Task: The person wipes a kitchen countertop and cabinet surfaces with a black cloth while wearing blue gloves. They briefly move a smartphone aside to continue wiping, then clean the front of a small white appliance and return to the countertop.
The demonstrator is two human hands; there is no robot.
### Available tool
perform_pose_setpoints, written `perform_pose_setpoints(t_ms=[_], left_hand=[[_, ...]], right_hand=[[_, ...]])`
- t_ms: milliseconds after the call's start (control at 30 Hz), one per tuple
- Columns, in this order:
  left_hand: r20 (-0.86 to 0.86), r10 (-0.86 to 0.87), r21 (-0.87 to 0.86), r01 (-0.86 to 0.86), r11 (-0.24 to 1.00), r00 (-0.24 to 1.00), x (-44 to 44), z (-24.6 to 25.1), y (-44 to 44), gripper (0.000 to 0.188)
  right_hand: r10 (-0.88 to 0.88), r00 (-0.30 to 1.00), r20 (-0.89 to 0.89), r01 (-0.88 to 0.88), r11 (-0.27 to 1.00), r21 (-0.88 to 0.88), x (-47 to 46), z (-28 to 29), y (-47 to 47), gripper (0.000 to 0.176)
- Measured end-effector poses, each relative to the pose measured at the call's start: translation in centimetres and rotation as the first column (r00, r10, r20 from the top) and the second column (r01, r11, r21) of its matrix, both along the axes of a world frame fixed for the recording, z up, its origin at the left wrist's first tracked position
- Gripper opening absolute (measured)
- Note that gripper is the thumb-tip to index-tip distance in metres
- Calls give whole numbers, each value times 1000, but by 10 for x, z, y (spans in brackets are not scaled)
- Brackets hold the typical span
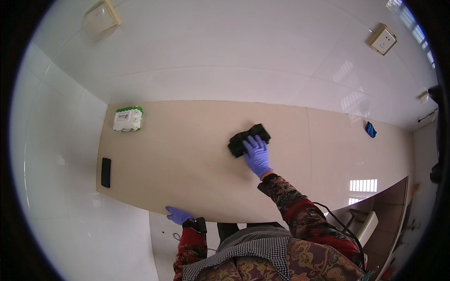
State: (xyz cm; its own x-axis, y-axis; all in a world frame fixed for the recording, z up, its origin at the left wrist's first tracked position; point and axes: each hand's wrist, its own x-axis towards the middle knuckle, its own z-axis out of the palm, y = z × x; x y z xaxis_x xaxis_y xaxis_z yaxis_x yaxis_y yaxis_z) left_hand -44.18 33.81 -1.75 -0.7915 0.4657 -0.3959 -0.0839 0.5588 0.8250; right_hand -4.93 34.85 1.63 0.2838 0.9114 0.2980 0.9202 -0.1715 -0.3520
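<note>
My right hand (pixel 257 156), in a purple glove, presses on a dark folded cloth (pixel 249 139) that lies on the beige countertop (pixel 197 151), right of its middle. The fingers rest over the cloth's lower edge. At the counter's front edge, to the left, is my left hand (pixel 178 215), gloved in purple too, with the thumb apart and nothing seen in it. Part of that hand meets the counter's rim.
A green-and-white pack of wipes (pixel 128 119) lies at the back left, a black phone-like object (pixel 105 172) near the left end. Toward the right lies a crumpled blue item (pixel 370 129). White tiled walls border the counter; a wall socket (pixel 383 39) is at upper right.
</note>
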Motion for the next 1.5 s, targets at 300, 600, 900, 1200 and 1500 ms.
perform_pose_setpoints(t_ms=[300,600,900,1200,1500], left_hand=[[-1,27,-64,-27,998,1000,4,13,4,70],[-17,-86,-144,82,986,996,-7,-10,1,69],[48,-52,-70,55,996,998,0,6,3,68],[182,50,-98,-32,995,982,4,18,5,65],[-31,-389,-144,381,913,921,-60,-98,-2,60]], right_hand=[[384,923,-30,-385,918,-94,-22,18,-82,61],[84,996,21,-80,988,-132,60,16,-108,65],[-35,999,20,35,999,-2,47,1,-15,56],[249,968,-35,-252,958,-134,1,18,-69,61],[-9,1000,18,13,982,-191,60,22,-133,62]])
